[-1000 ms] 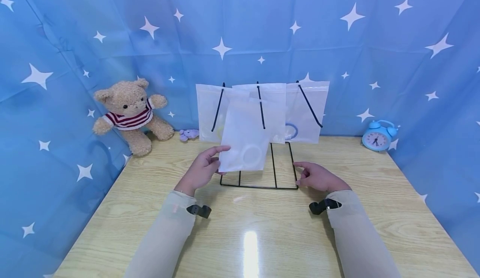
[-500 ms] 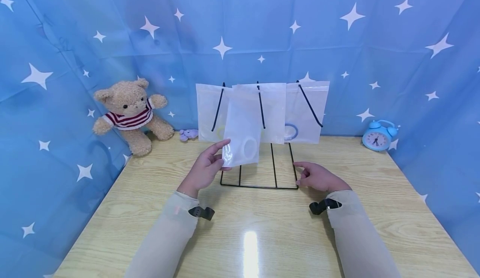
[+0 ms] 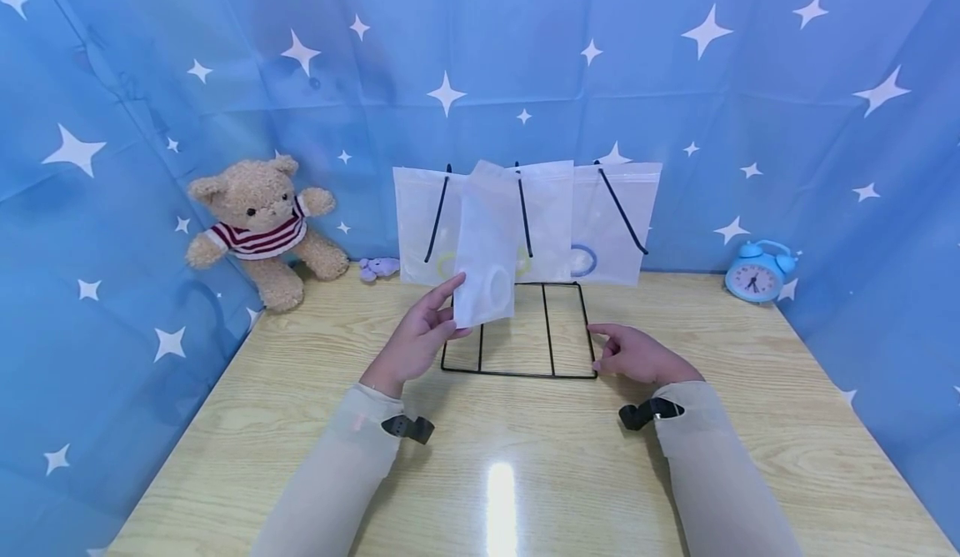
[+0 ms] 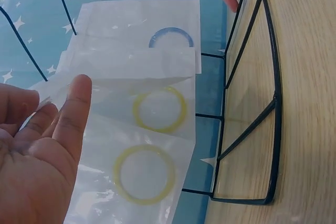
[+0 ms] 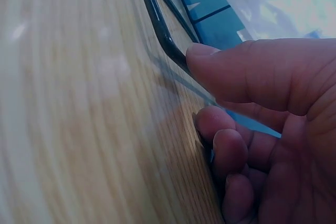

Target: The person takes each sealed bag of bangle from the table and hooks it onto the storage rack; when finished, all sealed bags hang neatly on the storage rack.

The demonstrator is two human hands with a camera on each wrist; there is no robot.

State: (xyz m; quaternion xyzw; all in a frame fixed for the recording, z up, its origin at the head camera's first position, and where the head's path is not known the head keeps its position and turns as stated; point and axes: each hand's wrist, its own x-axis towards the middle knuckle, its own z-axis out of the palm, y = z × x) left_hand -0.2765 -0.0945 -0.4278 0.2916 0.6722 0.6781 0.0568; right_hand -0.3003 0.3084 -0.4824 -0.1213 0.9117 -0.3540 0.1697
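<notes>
My left hand (image 3: 414, 338) pinches the lower left edge of a white zip bag (image 3: 483, 248), which holds a pale ring. That bag stands tilted in front of the left and middle prongs of a black wire rack (image 3: 550, 332) and partly covers the bags behind. On the rack hang a left bag (image 3: 420, 215) and a middle bag (image 3: 551, 215), each with a yellow ring, and a right bag (image 3: 618, 223) with a blue ring (image 3: 583, 261). My right hand (image 3: 637, 354) holds the rack's right front corner, thumb (image 5: 231, 72) against the bar, other fingers curled.
The rack's base lies on a wooden table (image 3: 570, 457). A teddy bear (image 3: 258, 207) and a small purple toy (image 3: 378, 269) sit back left. A blue alarm clock (image 3: 757, 272) stands back right. A starry blue curtain (image 3: 517, 40) hangs close behind.
My left hand has moved slightly right and up with the bag, which has turned more edge-on. The middle bag's yellow ring now shows. My right hand stays on the rack.
</notes>
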